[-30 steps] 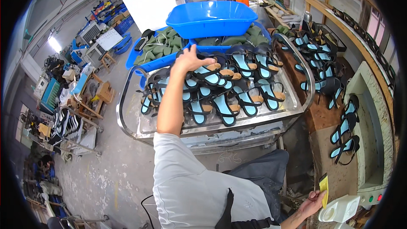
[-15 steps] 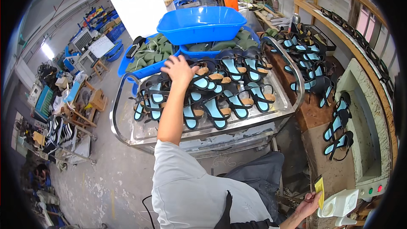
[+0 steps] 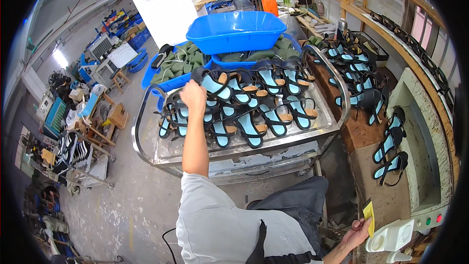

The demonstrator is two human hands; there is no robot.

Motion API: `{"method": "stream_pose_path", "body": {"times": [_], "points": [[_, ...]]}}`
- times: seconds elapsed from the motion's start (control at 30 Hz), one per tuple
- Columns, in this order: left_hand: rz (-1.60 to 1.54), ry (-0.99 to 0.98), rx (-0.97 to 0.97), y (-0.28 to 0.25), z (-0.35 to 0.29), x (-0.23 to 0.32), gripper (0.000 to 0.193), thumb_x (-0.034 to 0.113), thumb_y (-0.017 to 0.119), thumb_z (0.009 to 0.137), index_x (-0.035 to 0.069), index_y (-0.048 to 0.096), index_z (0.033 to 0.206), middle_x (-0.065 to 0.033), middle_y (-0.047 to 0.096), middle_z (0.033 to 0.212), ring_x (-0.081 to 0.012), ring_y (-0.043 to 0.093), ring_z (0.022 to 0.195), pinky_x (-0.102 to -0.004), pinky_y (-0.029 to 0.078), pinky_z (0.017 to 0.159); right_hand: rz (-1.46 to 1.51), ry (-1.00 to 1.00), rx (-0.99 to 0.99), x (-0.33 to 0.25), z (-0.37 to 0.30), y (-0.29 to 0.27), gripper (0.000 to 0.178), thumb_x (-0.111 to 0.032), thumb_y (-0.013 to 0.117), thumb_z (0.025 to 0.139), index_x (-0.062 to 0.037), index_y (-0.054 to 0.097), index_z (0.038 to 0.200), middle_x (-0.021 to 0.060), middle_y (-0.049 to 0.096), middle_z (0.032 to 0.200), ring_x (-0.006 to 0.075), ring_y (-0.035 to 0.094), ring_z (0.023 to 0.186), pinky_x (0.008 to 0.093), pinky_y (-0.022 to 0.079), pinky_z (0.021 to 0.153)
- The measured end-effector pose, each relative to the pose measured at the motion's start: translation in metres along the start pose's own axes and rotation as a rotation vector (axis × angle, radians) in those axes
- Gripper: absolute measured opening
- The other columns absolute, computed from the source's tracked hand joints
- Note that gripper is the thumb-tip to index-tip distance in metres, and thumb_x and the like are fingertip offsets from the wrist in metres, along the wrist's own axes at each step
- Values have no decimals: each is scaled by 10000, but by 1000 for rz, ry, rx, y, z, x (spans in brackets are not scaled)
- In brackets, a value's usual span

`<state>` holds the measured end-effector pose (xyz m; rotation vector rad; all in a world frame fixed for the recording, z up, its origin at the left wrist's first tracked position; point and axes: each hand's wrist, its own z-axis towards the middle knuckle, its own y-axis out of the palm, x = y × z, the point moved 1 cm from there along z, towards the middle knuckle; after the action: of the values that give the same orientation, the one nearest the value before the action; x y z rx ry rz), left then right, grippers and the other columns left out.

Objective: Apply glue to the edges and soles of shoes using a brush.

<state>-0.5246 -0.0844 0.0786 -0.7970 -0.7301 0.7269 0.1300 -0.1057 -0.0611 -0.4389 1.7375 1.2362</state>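
My left hand [image 3: 194, 95] is closed on the dark toe end of a black sandal [image 3: 213, 86] with a light blue insole. This sandal is tilted and lifted above the others at the cart's far left. Several more black sandals [image 3: 250, 131] lie close together on the metal cart top [image 3: 320, 126], their blue insoles facing up. At the lower right, well away from the cart top, my right hand [image 3: 356, 233] grips a flat yellow tool [image 3: 369, 219] with a dark end; its exact kind is unclear.
Blue tubs [image 3: 183, 82] of green pieces stand behind the sandals, with a blue basin [image 3: 237, 32] on top. The cart's curved metal rail [image 3: 136, 139] borders its left side. More sandals [image 3: 388, 146] lie on the right-hand bench, beside a machine with a green button [image 3: 428, 221].
My left hand has closed from spread fingers and moved slightly down and left. It has taken hold of a sandal and raised it. My right hand still holds the yellow tool.
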Motion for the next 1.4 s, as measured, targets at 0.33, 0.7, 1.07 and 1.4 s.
{"method": "stream_pose_path", "body": {"times": [0.33,0.7,1.07,1.4], "points": [[19,-257,-336,26,20,-65,568,555,423,809,260,454,1293,-185,351,1357,-453,364,1187,-524,319,968,7,19,-13,8,-3,2,196,-214,542,906,-22,552,868,16,533,633,53,408,481,182,309,442],[-489,-156,60,-9,22,-77,354,324,586,732,28,635,921,-229,635,814,-395,608,828,-432,452,712,11,20,-7,1,-8,-3,206,-222,543,906,-19,558,871,20,542,636,61,416,478,194,329,452],[-70,-36,-554,51,51,-2,935,571,641,637,137,285,1385,-199,420,1317,-409,389,1211,-446,334,987,6,14,-7,4,-15,-4,191,-216,549,903,-25,562,902,16,541,636,51,414,477,185,316,438],[-978,-198,-173,41,56,-48,230,64,678,697,-2,596,902,-62,611,807,-164,551,702,-318,433,635,16,56,-15,6,-7,0,179,-209,552,901,-30,562,911,13,543,638,49,411,477,187,314,441]]}}
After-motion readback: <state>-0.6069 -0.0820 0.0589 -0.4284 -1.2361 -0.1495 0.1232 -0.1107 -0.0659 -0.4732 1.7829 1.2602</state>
